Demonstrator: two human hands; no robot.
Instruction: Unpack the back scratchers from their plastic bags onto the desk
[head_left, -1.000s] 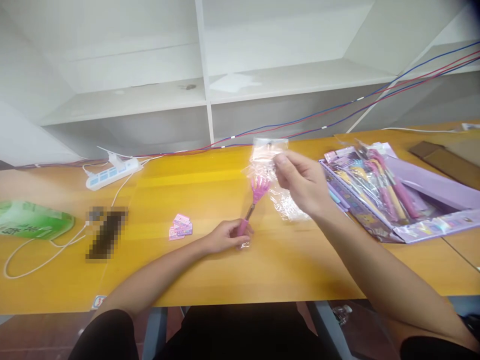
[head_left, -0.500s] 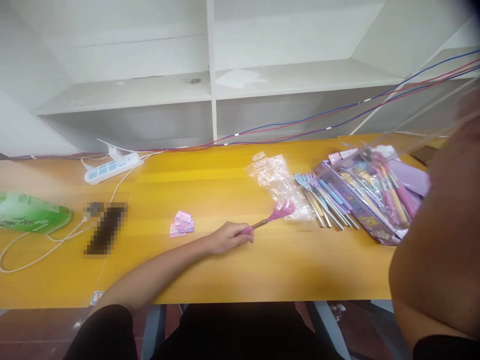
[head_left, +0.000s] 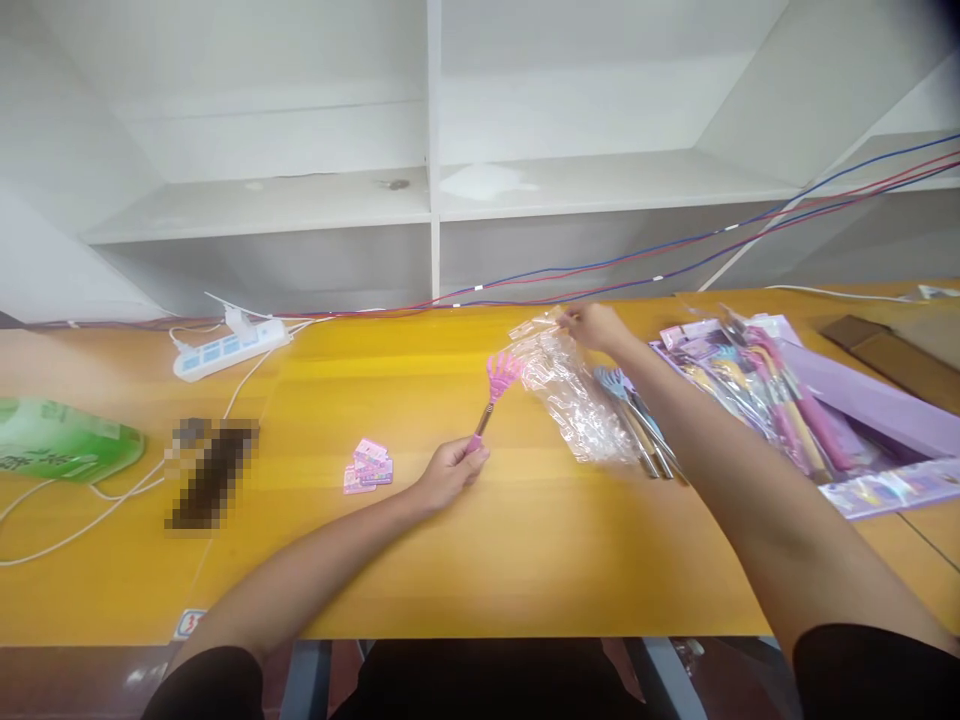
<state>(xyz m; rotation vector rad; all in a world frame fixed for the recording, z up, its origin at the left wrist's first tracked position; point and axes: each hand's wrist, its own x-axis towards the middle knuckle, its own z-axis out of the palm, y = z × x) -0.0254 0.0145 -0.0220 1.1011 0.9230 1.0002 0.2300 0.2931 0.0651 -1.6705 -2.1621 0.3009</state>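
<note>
My left hand (head_left: 454,472) is closed around the pink handle of a back scratcher (head_left: 501,378), its claw-shaped head pointing up and away from me. Over the pile of clear plastic bags (head_left: 574,400), my right hand (head_left: 592,325) has its fingers pinched at the top end of a bag. Beside the bags lie several more back scratchers (head_left: 626,400) with blue heads and metal rods, partly hidden by my right forearm. Small pink printed cards (head_left: 369,465) lie left of my left hand.
At the right sits an open purple box (head_left: 885,390) with bagged back scratchers (head_left: 784,400) on it. A white power strip (head_left: 229,350), a green bag (head_left: 67,440) and a pixelated dark object (head_left: 214,475) are at the left. Cables (head_left: 555,272) run along the shelf's base.
My right hand has come from the near right, close to the camera, to the top of the plastic bags. My left hand has turned the back scratcher from pointing right to pointing upward.
</note>
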